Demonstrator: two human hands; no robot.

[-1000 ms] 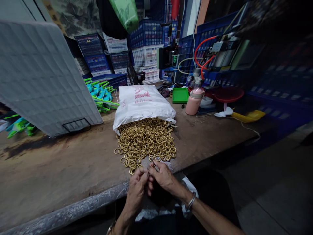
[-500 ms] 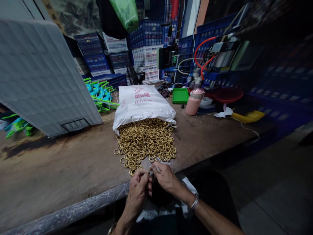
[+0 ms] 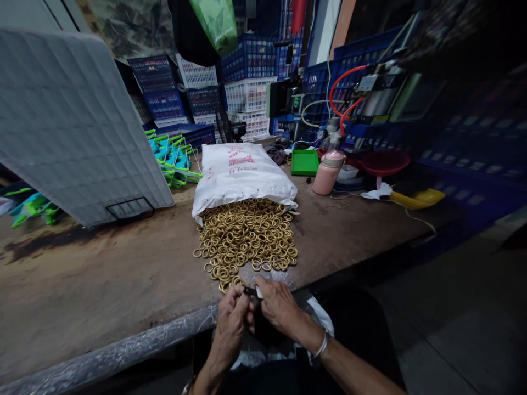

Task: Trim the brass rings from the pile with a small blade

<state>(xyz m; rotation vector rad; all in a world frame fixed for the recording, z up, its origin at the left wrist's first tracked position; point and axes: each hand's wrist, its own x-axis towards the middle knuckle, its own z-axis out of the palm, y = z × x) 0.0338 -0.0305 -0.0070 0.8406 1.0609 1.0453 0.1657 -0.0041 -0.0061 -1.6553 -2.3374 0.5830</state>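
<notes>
My left hand is closed in a pinch at the table's front edge; whatever its fingertips hold is too small to make out. Close beside it, my right hand grips a small, flat black-and-white blade-like piece, whose dark end reaches to the left fingertips. Just beyond both hands lies a heap of brass-coloured rings, spilling from the mouth of a white sack with red print. A few of the rings lie right by my left fingertips.
A padded grey-white panel stands tilted at the left, with green and blue plastic pieces behind it. Further back are a green tray, a pink bottle, a red dish and stacked crates.
Between my hands the black-and-white piece now shows plainly, where the fingertips were almost together before. My right hand has turned slightly; the left has barely moved.
</notes>
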